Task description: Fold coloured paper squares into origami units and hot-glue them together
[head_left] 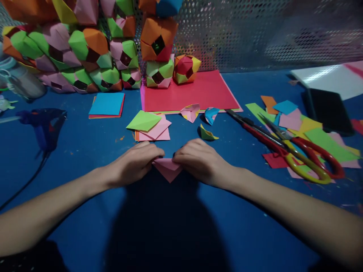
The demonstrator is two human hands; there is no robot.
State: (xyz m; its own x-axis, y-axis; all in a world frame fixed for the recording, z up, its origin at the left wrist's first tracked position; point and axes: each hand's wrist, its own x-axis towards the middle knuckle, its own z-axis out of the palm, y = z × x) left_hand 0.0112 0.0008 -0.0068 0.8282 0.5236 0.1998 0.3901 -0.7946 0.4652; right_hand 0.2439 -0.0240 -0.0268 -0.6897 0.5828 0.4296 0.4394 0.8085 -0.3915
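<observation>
blue table: work surface, fills the view.
paper blocks: folded, many colours, stacked along the back left, against a perforated metal panel.
red sheet: flat at centre back, touching the blocks.
left hand, right hand: both knuckles up at table centre, fingers curled down, fingertips nearly meeting. each pinches one end of the pink paper and presses it to the table.
scissors: red and yellow handles, lying on the paper scraps to the right, blades pointing to the red sheet.
glue gun: blue, far left, well apart from the hands.
square stack: blue on top, left of the red sheet.
pink paper: folded triangle, lying between the hands. long axis is its straight top edge, running left to right under the fingertips. tip points toward the person. only the lower part shows.
folded bits: small, three loose pieces just beyond the right hand.
</observation>
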